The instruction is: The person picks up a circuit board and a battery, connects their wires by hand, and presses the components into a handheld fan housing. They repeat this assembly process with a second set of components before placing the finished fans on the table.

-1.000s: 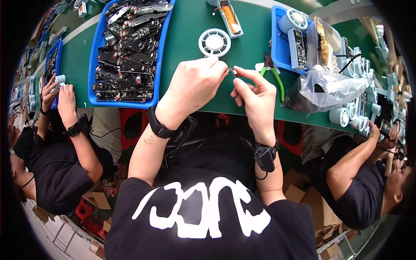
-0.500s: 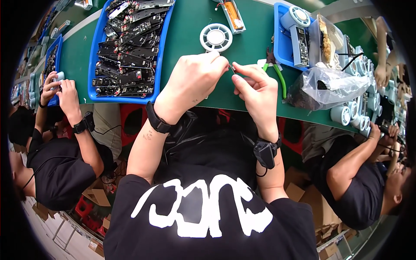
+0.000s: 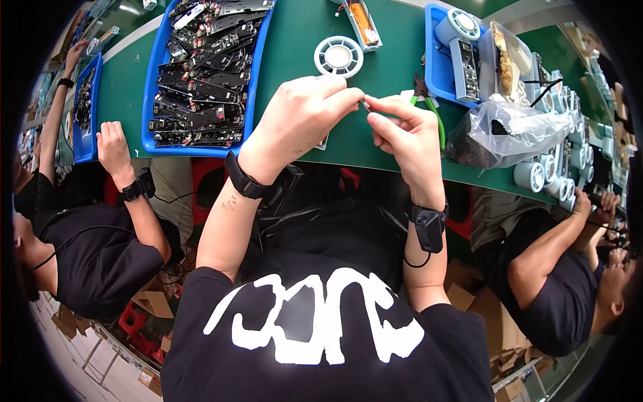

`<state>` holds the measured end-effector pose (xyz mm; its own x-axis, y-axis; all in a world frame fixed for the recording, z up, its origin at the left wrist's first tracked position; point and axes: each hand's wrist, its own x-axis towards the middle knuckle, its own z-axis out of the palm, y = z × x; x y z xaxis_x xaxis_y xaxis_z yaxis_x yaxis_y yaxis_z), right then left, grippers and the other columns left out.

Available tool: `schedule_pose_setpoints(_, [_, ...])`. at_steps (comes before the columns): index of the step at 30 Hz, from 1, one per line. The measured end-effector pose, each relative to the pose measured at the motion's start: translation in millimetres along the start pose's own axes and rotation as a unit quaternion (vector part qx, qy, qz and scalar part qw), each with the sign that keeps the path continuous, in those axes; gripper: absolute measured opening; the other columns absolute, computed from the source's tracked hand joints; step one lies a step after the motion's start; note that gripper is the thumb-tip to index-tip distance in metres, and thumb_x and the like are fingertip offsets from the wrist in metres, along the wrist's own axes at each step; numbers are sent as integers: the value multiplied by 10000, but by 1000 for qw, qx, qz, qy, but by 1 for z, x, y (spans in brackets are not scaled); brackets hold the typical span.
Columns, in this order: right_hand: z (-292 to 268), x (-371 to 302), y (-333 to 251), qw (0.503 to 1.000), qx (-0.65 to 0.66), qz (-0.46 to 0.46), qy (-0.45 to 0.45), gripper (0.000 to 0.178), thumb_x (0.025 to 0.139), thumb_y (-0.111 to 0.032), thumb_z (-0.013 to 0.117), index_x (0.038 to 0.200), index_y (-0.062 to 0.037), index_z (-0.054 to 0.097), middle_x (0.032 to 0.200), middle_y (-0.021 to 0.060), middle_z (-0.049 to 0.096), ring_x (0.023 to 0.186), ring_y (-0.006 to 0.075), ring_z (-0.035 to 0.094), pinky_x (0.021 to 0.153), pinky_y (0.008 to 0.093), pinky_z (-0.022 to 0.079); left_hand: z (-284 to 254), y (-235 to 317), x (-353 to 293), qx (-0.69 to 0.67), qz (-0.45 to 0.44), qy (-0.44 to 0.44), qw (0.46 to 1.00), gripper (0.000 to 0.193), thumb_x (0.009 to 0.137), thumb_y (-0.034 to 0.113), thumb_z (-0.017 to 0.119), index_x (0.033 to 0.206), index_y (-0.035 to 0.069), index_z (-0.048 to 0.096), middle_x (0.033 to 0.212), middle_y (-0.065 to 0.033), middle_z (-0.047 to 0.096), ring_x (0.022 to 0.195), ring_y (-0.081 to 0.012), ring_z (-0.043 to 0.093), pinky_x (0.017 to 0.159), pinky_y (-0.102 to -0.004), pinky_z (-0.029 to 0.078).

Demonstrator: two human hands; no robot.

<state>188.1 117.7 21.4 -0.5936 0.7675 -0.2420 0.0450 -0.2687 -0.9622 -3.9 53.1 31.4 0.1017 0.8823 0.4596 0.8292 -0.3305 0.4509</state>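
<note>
Along the green worktable (image 3: 288, 40) sits a blue tray (image 3: 194, 151) of circuit boards (image 3: 207, 80); the left hand (image 3: 301, 114) curls, its grip too hidden to tell; between the hands, the right hand (image 3: 410, 134) pinches a tiny metallic piece (image 3: 366, 104); green-handled pliers (image 3: 439, 122) lie just rightward.

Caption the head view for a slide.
Left hand and right hand meet at a small part, pale grille beyond.

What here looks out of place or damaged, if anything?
Nothing looks plainly spilled or damaged. Untidiest is the large blue tray, left of your left hand: its black circuit boards lie heaped crisscross, at mixed angles.
</note>
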Motion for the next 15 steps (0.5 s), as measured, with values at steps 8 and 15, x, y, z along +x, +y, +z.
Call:
schedule_pose_setpoints(8, [-6, 2, -2, 999, 2, 22, -25, 229, 906, 4, 695, 1128, -7, 749, 890, 3, 671, 629, 33, 584, 531, 168, 434, -5, -2, 7, 36, 45, -56, 997, 156, 798, 122, 758, 925, 70, 686, 764, -52, 602, 695, -254, 615, 634, -365, 501])
schedule_pose_setpoints(15, [-8, 9, 2, 998, -14, -41, -50, 229, 902, 7, 691, 1126, 12, 740, 923, 29, 678, 644, 48, 587, 543, 178, 444, -9, -7, 12, 33, 61, -52, 996, 86, 803, 146, 726, 870, 118, 679, 762, -3, 604, 709, -204, 628, 688, -336, 507])
